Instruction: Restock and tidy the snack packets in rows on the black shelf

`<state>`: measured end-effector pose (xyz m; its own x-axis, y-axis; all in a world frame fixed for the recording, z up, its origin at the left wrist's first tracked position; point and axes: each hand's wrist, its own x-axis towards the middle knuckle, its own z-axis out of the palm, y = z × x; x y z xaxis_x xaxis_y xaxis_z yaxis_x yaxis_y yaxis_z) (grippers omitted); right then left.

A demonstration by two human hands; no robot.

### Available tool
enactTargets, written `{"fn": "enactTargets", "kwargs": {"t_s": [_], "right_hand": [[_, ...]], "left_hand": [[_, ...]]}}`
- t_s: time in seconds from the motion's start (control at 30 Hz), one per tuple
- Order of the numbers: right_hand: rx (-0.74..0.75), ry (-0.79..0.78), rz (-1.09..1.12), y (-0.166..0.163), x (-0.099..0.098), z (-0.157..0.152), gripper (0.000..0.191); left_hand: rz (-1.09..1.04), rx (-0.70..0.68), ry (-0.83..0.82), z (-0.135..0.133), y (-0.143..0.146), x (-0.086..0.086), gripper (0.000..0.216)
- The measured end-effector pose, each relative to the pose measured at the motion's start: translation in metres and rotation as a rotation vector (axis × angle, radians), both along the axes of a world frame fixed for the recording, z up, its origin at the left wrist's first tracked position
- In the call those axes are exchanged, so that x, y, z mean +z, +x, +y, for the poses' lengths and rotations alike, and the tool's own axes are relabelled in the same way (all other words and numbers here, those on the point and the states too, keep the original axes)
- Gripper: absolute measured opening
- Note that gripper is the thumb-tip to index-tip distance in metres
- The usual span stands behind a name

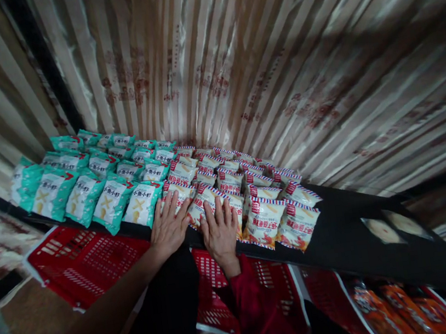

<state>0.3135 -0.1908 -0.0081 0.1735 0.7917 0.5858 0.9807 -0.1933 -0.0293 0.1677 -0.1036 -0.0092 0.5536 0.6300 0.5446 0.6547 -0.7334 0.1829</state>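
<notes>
Touching white snack bags point(264, 222)
Left hand point(168, 224) and right hand point(221, 233), fingers outstretched and parted, rest on the bags' front row.

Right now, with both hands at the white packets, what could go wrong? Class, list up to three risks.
1. The front white packets sit near the edge of the shelf; if the right hand pulls back, one might drop toward the red baskets below.
2. The left hand is close to the teal packets, so a sideways slip might mix the two groups.
</notes>
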Motion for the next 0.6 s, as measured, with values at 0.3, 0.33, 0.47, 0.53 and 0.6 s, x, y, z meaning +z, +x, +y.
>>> {"fn": "enactTargets", "kwargs": {"t_s": [0.3, 0.33, 0.47, 0.53, 0.6], "right_hand": [[-0.011, 0.027, -0.016, -0.003, 0.006, -0.003, 0.047], [-0.014, 0.037, -0.011, -0.004, 0.007, -0.004, 0.048], [-0.023, 0.063, -0.014, -0.005, 0.007, -0.005, 0.049], [-0.014, 0.064, -0.027, -0.006, 0.004, -0.003, 0.049], [-0.007, 0.055, -0.032, -0.005, 0.001, -0.001, 0.05]], "left_hand": [[-0.088, 0.032, 0.046, -0.005, -0.016, 0.001, 0.051], [-0.11, 0.063, 0.058, -0.005, -0.023, 0.001, 0.051], [-0.247, 0.298, 0.087, 0.006, -0.057, -0.002, 0.056], [-0.289, 0.377, 0.087, 0.014, -0.073, -0.005, 0.059], [-0.296, 0.41, 0.081, 0.021, -0.082, -0.007, 0.058]]}}
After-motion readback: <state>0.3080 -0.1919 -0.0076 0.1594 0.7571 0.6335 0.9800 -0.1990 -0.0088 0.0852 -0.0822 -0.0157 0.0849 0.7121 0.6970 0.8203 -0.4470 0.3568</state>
